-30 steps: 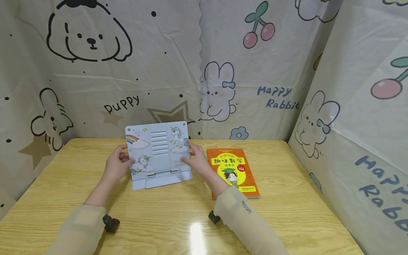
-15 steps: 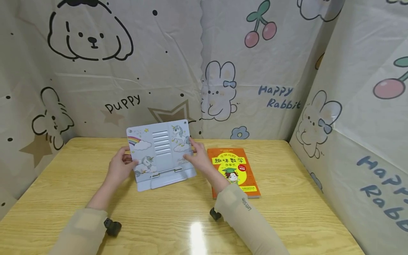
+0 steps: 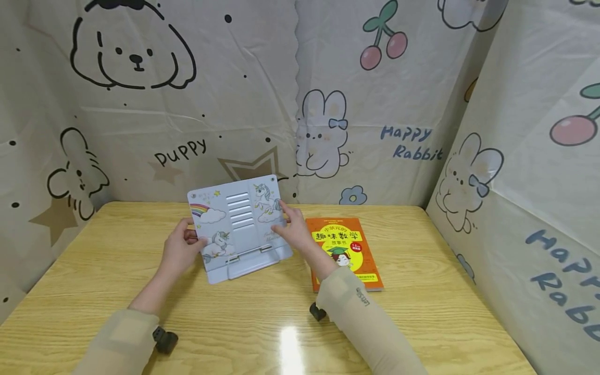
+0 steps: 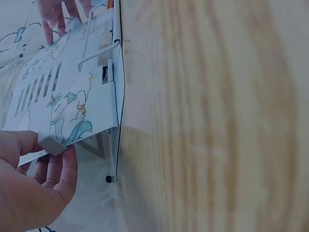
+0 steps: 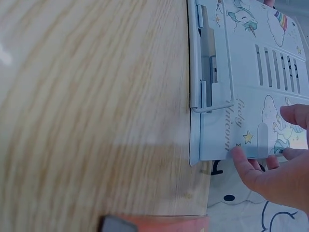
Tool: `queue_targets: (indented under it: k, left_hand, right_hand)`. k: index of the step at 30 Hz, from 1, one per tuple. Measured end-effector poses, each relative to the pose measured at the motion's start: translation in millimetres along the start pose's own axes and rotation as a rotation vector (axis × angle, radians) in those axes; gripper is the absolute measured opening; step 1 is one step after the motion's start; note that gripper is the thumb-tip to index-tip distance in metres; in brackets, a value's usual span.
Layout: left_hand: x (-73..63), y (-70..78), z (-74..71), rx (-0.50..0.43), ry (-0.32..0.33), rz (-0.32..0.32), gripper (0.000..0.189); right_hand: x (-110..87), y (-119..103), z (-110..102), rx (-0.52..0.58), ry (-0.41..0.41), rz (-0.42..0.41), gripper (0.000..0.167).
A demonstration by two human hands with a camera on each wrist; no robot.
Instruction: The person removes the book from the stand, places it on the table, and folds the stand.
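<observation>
A pale blue metal book stand (image 3: 241, 234) with unicorns, a rainbow and a slotted middle stands propped up on the table, turned slightly askew. My left hand (image 3: 179, 251) grips its left edge, thumb on the printed front and fingers curled behind; the left wrist view shows this hand (image 4: 38, 179) close by a small grey tab on that edge. On the opposite side, my right hand (image 3: 296, 232) holds the right edge between thumb and fingers. A wire page holder (image 5: 231, 72) runs along the stand's lower front ledge.
An orange book (image 3: 347, 242) with a cartoon child on its cover lies flat to the right of the stand, partly under my right forearm. Behind the wooden table (image 3: 234, 323) hangs a printed cloth (image 3: 262, 104), and another stretch of it closes the right side.
The stand has shifted slightly to the right and turned a little, its left side coming nearer me and its right side going back. Both hands moved with it, still holding its edges.
</observation>
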State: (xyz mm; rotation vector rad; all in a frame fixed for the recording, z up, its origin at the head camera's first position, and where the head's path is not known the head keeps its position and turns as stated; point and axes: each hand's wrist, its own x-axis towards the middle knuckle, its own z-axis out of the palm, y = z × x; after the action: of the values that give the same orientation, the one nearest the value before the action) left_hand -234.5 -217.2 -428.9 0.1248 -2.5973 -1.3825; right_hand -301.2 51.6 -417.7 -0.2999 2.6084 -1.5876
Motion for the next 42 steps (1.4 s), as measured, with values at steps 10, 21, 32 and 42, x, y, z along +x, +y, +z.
queue_targets:
  k: [10,21,32,42]
  left_hand:
    - [-6.3,2.9,6.0,0.004,0.0,-0.005,0.041]
    - [-13.4,11.2,11.5,0.023,0.036,-0.003,0.037]
    - [-21.7,18.6,14.5,0.017,0.037,-0.011,0.036]
    - [-25.7,25.9,19.0,0.024,0.017,-0.027,0.036]
  right_hand:
    - [1.6,0.1,-2.0,-0.002,-0.012,0.01,0.074]
    - [4.9,0.8,-3.4,-0.005,-0.019,0.03,0.075]
    - [6.2,-1.3,-3.8,-0.023,-0.031,0.025,0.076]
    - [10.9,-0.5,-6.8,-0.053,-0.033,0.016,0.077]
